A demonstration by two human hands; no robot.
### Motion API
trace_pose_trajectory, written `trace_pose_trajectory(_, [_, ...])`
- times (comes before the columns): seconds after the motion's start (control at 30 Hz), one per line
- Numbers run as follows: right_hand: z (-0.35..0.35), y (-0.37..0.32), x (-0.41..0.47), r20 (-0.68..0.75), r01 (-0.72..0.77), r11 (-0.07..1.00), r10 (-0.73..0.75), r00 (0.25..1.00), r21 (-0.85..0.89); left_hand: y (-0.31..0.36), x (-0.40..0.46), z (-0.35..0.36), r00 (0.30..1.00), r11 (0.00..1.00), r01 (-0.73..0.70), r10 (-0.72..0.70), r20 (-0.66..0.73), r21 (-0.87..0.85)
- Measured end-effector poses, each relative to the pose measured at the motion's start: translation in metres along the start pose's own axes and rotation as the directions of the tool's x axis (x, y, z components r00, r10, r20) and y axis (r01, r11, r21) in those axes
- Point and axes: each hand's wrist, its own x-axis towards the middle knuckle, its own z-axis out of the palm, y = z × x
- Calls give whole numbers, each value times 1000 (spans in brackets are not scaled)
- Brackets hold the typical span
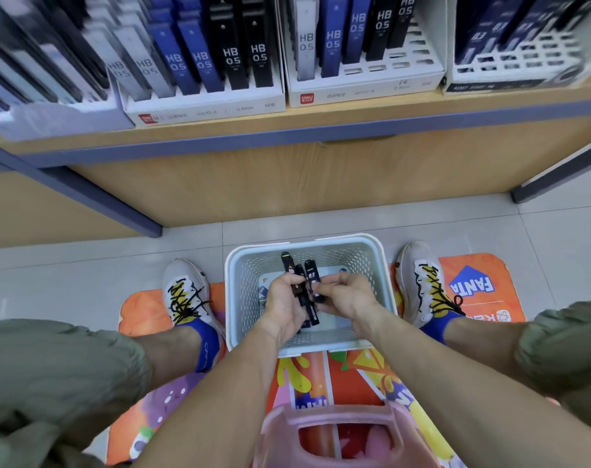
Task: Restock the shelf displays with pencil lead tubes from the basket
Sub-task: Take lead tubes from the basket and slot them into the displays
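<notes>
A pale blue perforated basket (378,265) stands on the floor between my feet. Both hands are down inside it. My left hand (282,304) grips a small bunch of black pencil lead tubes (289,265) that stick up past its fingers. My right hand (346,295) pinches another black tube (311,270) right beside them. A few more tubes lie on the basket's bottom, mostly hidden by my hands. Above, on the wooden shelf (321,113), white display boxes (206,106) hold rows of HB 0.5 tubes; the middle box (368,86) and the right box (510,67) show open slots.
A pink plastic stool (338,430) sits under me at the bottom edge. A colourful floor sticker (473,285) lies under my shoes (186,292). The shelf's grey frame legs (94,197) run down on both sides.
</notes>
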Motion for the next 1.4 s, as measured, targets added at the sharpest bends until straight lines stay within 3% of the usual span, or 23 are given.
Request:
trace_pose_trajectory(0.2, [-3,-16,-21,-58,265,866,-318,946,-424,18,-33,17,986,997,-33,22,164,65])
trace_pose_trajectory(0.5, [-14,-109,-87,-35,455,770,-524,851,-448,89,-106,58,927,969,-230,189,324,93])
trace_pose_trajectory(0.67, [-22,-195,-149,120,593,467,-711,692,-656,154,-152,89,849,913,-396,325,416,96])
trace_pose_trajectory(0.83, [-39,-260,-202,352,667,60,-812,465,-743,206,-210,116,764,873,-464,309,566,150])
trace_pose_trajectory(0.9, [-46,-278,-210,435,688,-73,-821,369,-722,216,-224,126,747,867,-469,289,598,168])
trace_pose_trajectory(0.97, [-49,-293,-212,457,713,-108,-830,319,-693,224,-233,135,739,866,-469,276,615,175])
trace_pose_trajectory(1.03, [-56,-299,-214,464,738,-119,-839,283,-665,229,-237,140,726,866,-470,271,632,169])
trace_pose_trajectory(1.13, [-65,-298,-213,413,778,-46,-866,281,-626,235,-239,142,707,876,-463,273,653,135])
trace_pose_trajectory(1.2, [-68,-291,-209,559,779,-152,-779,285,-608,238,-239,143,693,892,-440,262,671,106])
trace_pose_trajectory(1.23, [-76,-285,-198,570,771,-229,-796,202,-594,239,-238,144,681,901,-424,253,688,89])
trace_pose_trajectory(1.3, [-70,-283,-185,645,799,-281,-745,168,-532,239,-237,147,653,916,-398,241,718,54])
trace_pose_trajectory(1.33, [-66,-286,-191,762,840,-282,-610,217,-464,238,-238,147,646,916,-398,246,723,44])
trace_pose_trajectory(1.4, [-51,-300,-205,731,762,-309,-615,296,-569,236,-238,149,635,912,-409,258,728,32])
